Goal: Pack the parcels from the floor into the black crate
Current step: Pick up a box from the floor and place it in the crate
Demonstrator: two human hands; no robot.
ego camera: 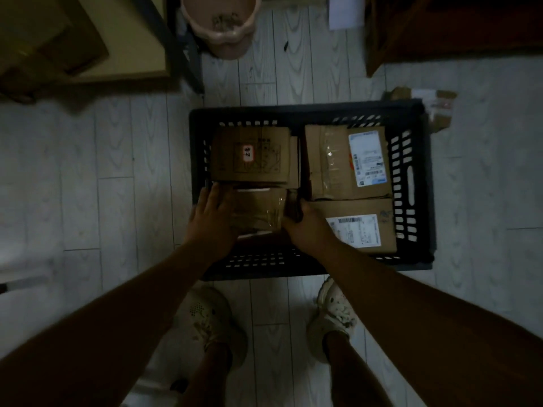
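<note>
- On pale wood-grain floor [117,177], between both feet: black crate [411,259], slotted walls, nearly full of cardboard parcels.
- Far right of crate: large taped parcel [329,163] with white shipping label, lying flat, touching right wall.
- Far left: brown box [252,154] with small red-edged sticker, flat, resting over a thinner piece.
- Near right: labelled parcel [379,224], barcode label up, just beside the large one.
- Near left: tape-wrapped parcel [258,212], inside the crate, gripped from both sides.
- Left hand [210,215] pressed on its left edge, fingers spread; right hand [305,227] clamped on its right edge.
- Beyond the far right corner: loose parcel [435,107] on the floor.
- Top centre: pink bucket [220,24].
</note>
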